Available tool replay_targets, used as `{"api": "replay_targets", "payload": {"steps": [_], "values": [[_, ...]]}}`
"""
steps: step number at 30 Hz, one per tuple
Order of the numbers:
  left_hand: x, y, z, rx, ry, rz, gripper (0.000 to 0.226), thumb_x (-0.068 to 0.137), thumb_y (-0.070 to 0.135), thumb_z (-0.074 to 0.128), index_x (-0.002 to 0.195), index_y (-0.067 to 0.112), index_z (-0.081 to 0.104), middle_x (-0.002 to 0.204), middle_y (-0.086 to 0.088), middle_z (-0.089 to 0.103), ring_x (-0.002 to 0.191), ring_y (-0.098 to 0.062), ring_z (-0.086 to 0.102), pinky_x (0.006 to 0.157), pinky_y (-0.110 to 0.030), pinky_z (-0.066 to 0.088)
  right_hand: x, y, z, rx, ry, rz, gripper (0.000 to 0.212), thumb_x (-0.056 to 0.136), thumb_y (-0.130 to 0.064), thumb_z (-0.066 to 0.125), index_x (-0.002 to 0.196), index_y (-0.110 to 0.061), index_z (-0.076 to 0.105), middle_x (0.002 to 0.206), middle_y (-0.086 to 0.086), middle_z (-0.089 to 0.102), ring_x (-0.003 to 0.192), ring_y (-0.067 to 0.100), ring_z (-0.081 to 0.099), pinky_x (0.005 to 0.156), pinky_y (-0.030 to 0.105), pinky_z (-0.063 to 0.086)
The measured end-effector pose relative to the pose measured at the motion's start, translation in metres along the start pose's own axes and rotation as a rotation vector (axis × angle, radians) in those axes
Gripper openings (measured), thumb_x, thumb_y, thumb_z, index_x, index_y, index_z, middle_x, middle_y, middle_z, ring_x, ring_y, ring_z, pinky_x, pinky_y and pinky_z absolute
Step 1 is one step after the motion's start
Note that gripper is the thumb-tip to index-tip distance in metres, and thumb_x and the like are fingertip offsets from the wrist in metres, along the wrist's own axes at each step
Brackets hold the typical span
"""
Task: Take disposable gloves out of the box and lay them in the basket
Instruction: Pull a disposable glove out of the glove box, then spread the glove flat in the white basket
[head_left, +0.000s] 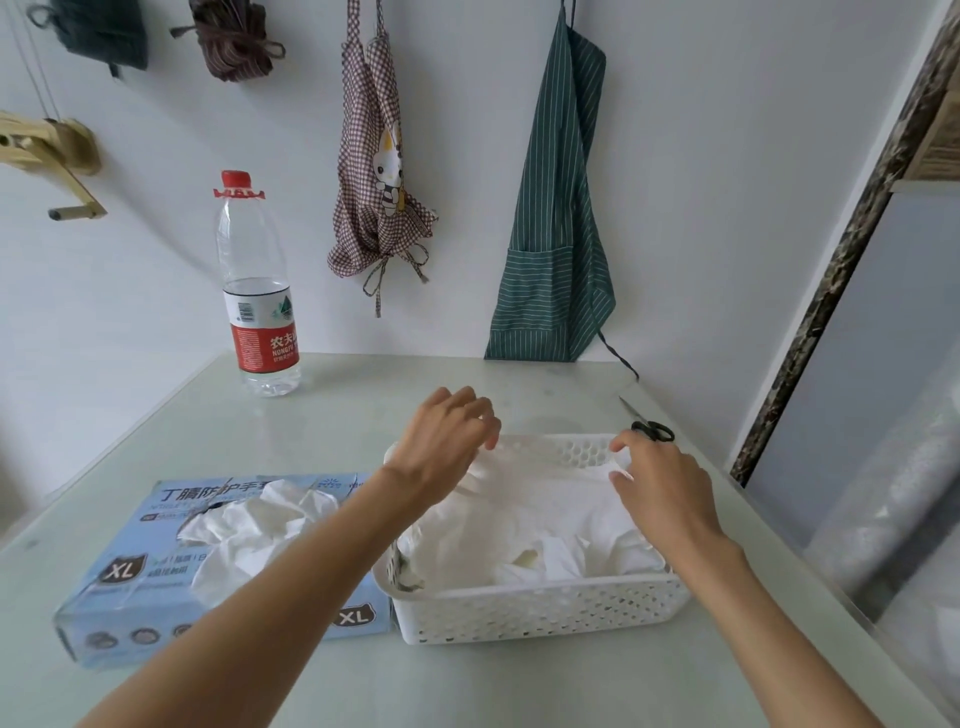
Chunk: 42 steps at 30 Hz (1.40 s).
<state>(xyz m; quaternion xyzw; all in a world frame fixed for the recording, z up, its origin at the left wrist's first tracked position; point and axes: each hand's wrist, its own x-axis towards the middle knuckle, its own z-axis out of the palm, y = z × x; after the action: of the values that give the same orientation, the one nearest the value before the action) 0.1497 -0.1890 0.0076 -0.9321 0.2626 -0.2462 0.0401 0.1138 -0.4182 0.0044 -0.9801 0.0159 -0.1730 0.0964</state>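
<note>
In the head view, both hands work over the far half of the basket (540, 608), a white perforated tub on the desk (322, 415) just right of the box (223, 566). The left hand (441, 452) and right hand (660, 483) each pinch one end of a white glove (545, 462), which is stretched between them just above the pile (530, 545) already lying in the basket. The left fingers (488, 426) are curled down onto the glove near the far left corner; the right fingers (623, 447) nip it near the far right corner, close to the scissors (649, 428) on the desk beyond. More gloves spill from the box's torn top. The step in hand looks like laying this glove flat, and it goes best if both hands lower together, keeping light tension so the thin film does not fold or cling to itself. Let go only when it rests on the pile, and release both ends at once. The film is limp and may stick to skin, so open the fingers fully before lifting away. A bottle (260, 291) stands at the far left, well clear of the work.
</note>
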Motion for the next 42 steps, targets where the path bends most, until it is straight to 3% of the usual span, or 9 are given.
{"api": "replay_targets", "payload": {"steps": [3,7,12,16,22,30,35,39,42], "values": [[-0.008,0.0,-0.008,-0.132,0.035,0.018,0.015,0.087,0.02,0.065,0.101,0.026,0.066,0.111,0.007,0.066,0.097,-0.016,0.059,0.079,-0.029,0.043,-0.001,0.0,-0.004,-0.078,0.032,-0.057,0.032,0.095,-0.023,0.056,0.127,-0.022,0.052,0.112,0.002,0.067,0.101,0.024,0.063,0.075,0.031,0.047],[-0.023,-0.001,-0.023,-0.293,-0.193,0.035,0.025,0.093,0.047,0.051,0.11,0.031,0.062,0.112,0.014,0.061,0.102,-0.006,0.053,0.074,-0.021,0.036,0.002,0.004,-0.005,-0.127,-0.011,-0.211,0.031,0.092,-0.019,0.06,0.123,-0.023,0.056,0.116,-0.006,0.055,0.109,0.014,0.052,0.075,0.025,0.046],[-0.04,-0.019,-0.037,-0.34,-0.379,-0.008,0.021,0.089,0.043,0.06,0.109,0.038,0.062,0.11,0.019,0.058,0.099,0.0,0.053,0.078,-0.023,0.042,0.003,0.002,-0.008,0.159,-0.122,-0.302,0.02,0.09,-0.02,0.063,0.107,-0.032,0.061,0.096,-0.014,0.046,0.079,0.003,0.048,0.062,0.016,0.035],[-0.049,-0.019,-0.04,-0.295,-0.6,0.018,0.018,0.087,0.032,0.066,0.105,0.033,0.068,0.105,0.017,0.065,0.097,-0.002,0.057,0.073,-0.019,0.037,0.003,0.001,0.003,0.025,-0.483,-0.317,0.029,0.095,-0.031,0.055,0.124,-0.029,0.055,0.122,-0.005,0.047,0.112,0.011,0.05,0.089,0.026,0.041],[-0.036,-0.011,-0.054,-0.342,-0.295,-0.091,0.022,0.096,0.025,0.05,0.113,0.034,0.062,0.121,0.013,0.06,0.11,-0.006,0.054,0.09,-0.027,0.044,0.003,0.005,-0.006,0.041,-0.393,-0.314,0.031,0.093,-0.024,0.057,0.123,-0.032,0.056,0.116,-0.01,0.05,0.101,0.007,0.051,0.079,0.024,0.041],[-0.036,0.002,-0.022,-0.144,-0.782,0.069,0.079,0.091,0.065,0.034,0.152,0.028,0.001,0.16,0.005,-0.005,0.147,-0.016,-0.002,0.119,-0.043,0.008,0.006,0.003,0.008,0.079,-0.63,-0.341,0.044,0.092,-0.016,0.057,0.128,-0.039,0.052,0.126,-0.008,0.048,0.118,0.01,0.048,0.099,0.03,0.04],[-0.039,-0.014,-0.033,-0.315,-0.726,-0.003,0.085,0.083,0.056,0.061,0.151,0.031,0.016,0.158,0.009,0.015,0.145,-0.012,0.012,0.118,-0.034,0.01,-0.002,0.006,0.009,0.116,-0.654,-0.324,0.054,0.087,-0.001,0.053,0.13,-0.033,0.054,0.129,-0.007,0.053,0.119,0.011,0.05,0.098,0.029,0.042],[-0.037,-0.02,-0.052,-0.46,-0.562,-0.084,0.061,0.076,0.034,0.078,0.13,0.036,0.051,0.139,0.008,0.047,0.127,-0.011,0.038,0.103,-0.03,0.033,-0.004,0.007,-0.005,0.241,-0.456,-0.295,0.027,0.092,-0.023,0.059,0.114,-0.039,0.06,0.124,-0.019,0.053,0.107,0.004,0.051,0.095,0.032,0.045],[-0.041,-0.021,-0.058,-0.393,-0.557,-0.074,0.036,0.078,0.029,0.076,0.111,0.036,0.065,0.124,0.007,0.058,0.115,-0.011,0.048,0.093,-0.03,0.04,-0.009,0.001,-0.027,0.272,-0.453,-0.157,0.02,0.094,-0.042,0.054,0.09,-0.028,0.068,0.095,-0.008,0.066,0.072,0.008,0.056,0.073,0.029,0.049]]}}
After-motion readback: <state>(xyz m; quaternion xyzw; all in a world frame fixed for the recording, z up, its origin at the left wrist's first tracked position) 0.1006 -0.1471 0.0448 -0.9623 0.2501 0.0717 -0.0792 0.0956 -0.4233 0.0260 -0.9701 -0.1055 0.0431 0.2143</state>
